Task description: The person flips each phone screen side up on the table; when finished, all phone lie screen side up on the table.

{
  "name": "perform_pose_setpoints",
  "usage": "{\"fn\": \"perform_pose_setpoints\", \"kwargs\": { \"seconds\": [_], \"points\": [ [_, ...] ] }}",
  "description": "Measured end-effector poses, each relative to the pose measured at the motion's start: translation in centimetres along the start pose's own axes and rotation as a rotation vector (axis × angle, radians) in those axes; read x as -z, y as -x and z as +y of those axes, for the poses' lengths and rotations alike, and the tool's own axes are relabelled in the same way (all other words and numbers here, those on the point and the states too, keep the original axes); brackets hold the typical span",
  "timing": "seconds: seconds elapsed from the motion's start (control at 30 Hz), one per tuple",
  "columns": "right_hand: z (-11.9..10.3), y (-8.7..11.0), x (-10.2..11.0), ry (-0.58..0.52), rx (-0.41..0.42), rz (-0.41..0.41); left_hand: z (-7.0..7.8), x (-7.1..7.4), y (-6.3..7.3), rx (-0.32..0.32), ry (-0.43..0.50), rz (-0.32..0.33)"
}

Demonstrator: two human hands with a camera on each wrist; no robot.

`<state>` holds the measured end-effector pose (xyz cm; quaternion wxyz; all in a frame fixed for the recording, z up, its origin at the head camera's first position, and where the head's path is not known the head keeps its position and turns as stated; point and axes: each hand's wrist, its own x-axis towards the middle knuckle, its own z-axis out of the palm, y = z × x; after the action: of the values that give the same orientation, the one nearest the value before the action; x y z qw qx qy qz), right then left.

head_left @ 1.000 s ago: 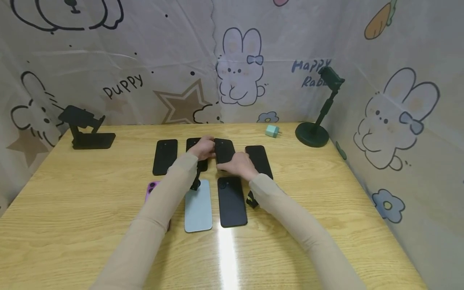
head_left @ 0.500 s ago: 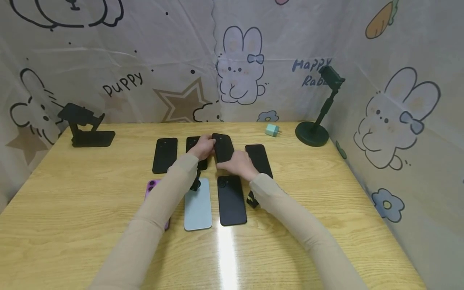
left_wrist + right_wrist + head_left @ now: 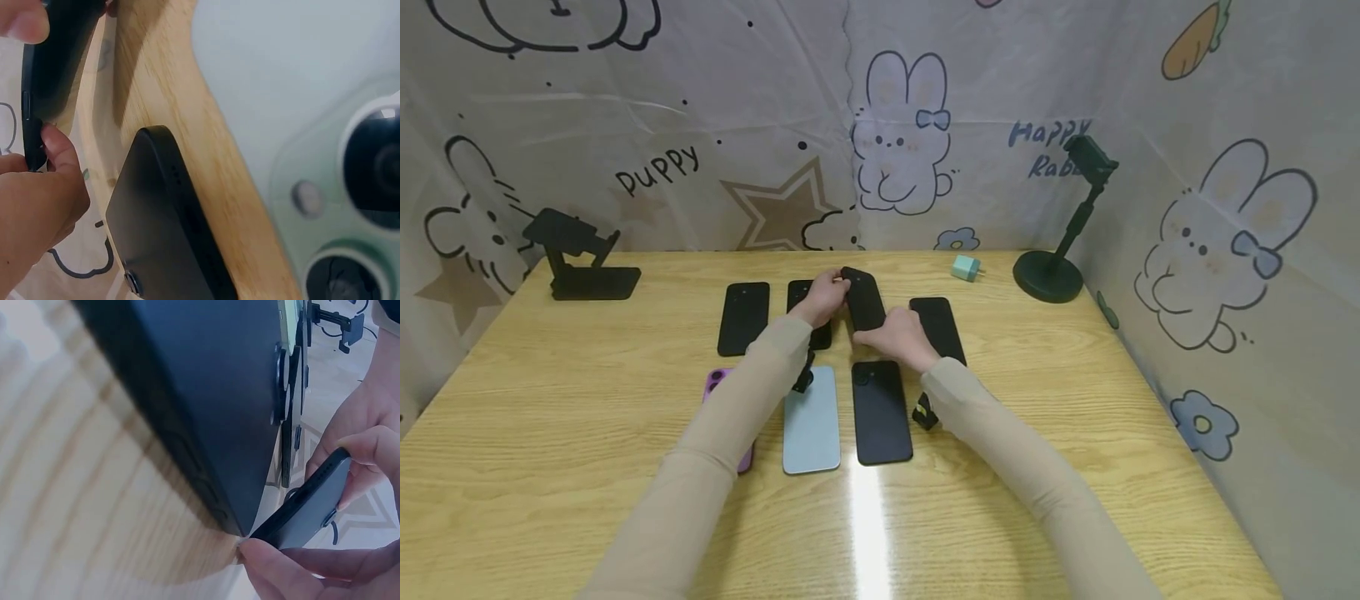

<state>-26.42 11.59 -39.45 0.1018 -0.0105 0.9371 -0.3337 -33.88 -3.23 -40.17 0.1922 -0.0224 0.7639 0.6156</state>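
A black phone [image 3: 865, 298] is lifted off the table and tilted, its far end raised. My left hand [image 3: 823, 298] pinches its far left corner. My right hand [image 3: 898, 337] grips the near end across its width, the thumb on the left edge; the right wrist view shows this phone [image 3: 306, 509] between the fingers of both hands. Under my left hand lies another black phone [image 3: 822, 337], partly hidden. To the right is a black phone [image 3: 936, 327]. Nearer me lie a dark phone [image 3: 882, 417] and a pale blue phone [image 3: 812, 429].
A black phone [image 3: 743, 318] lies farther left, and a purple phone [image 3: 745, 461] is mostly covered by my left sleeve. At the back are a black stand [image 3: 591, 283], a pale teal charger plug [image 3: 965, 267] and a dark green stand [image 3: 1048, 277]. A printed cloth hangs behind the table.
The held phone has risen from the table and tilted, its far end coming up and away. Both hands keep hold of it, and the left has shifted slightly upward.
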Motion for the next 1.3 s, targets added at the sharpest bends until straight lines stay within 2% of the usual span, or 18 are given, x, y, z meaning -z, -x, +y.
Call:
{"fn": "perform_pose_setpoints", "kwargs": {
  "seconds": [0.07,0.13,0.23,0.4,0.53,0.67,0.83,1.07,1.3],
  "points": [
    [0.2,0.0,0.0,-0.014,0.006,0.004,1.4,-0.2,2.1,0.006,-0.016,-0.003],
    [0.5,0.0,0.0,-0.034,0.009,0.006,2.3,-0.4,3.5,0.000,-0.012,-0.008],
    [0.9,0.0,0.1,-0.060,0.019,0.004,2.8,-0.6,4.5,-0.019,0.021,-0.007],
    [1.3,0.2,0.3,-0.061,0.058,-0.018,2.1,-0.7,3.6,-0.045,0.057,0.005],
    [1.4,0.4,0.4,-0.038,0.098,-0.022,1.0,-0.8,1.8,-0.071,0.068,0.022],
    [1.5,0.7,0.7,-0.017,0.143,-0.016,0.2,-0.8,0.7,-0.072,0.089,0.027],
    [1.6,0.7,1.2,-0.037,0.205,-0.049,0.2,-1.0,0.6,-0.063,0.114,0.020],
    [1.8,0.6,1.7,-0.057,0.260,-0.079,0.3,-1.7,0.3,-0.056,0.101,-0.031],
    [1.5,1.1,1.8,-0.049,0.267,-0.060,0.2,-1.7,0.7,0.053,0.093,-0.076]
  ]
}}
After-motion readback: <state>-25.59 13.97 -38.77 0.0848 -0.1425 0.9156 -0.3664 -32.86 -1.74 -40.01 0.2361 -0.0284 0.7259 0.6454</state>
